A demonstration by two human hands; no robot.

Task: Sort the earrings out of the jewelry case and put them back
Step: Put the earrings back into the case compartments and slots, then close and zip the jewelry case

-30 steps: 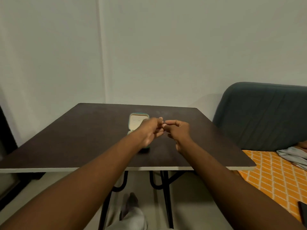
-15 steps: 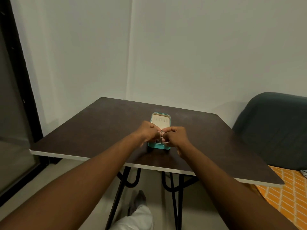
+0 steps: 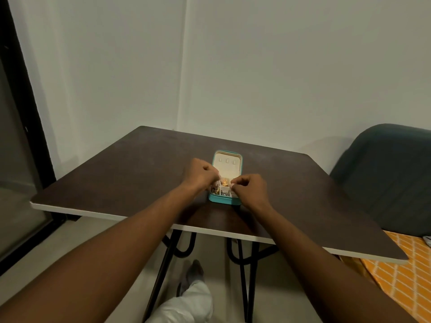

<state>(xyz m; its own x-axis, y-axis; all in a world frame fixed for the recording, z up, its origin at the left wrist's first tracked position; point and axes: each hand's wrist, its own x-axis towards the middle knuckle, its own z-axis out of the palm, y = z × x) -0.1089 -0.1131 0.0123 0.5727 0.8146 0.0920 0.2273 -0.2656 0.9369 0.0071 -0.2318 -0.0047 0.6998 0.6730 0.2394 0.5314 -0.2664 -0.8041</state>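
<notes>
hands flank the open case

small teal rectangular jewelry case (image 3: 221, 201), open on a dark brown table (image 3: 116, 178), long axis running away. left hand (image 3: 200, 176) and right hand (image 3: 250, 190) curl at its sides; whether either pinches anything, cannot tell. gold earrings (image 3: 224, 182) lie in compartments between them.

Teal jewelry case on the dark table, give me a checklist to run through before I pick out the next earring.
1. Open: the teal rectangular jewelry case has its cream-lined lid raised: ok.
2. Support: the case lies wholly on the dark brown table: ok.
3. Contents: small gold earrings show in the compartments: ok.
4. Free: the left hand, fingers curled at the case's left side: cannot tell.
5. Free: the right hand, fingers curled at the case's right side: cannot tell.
</notes>
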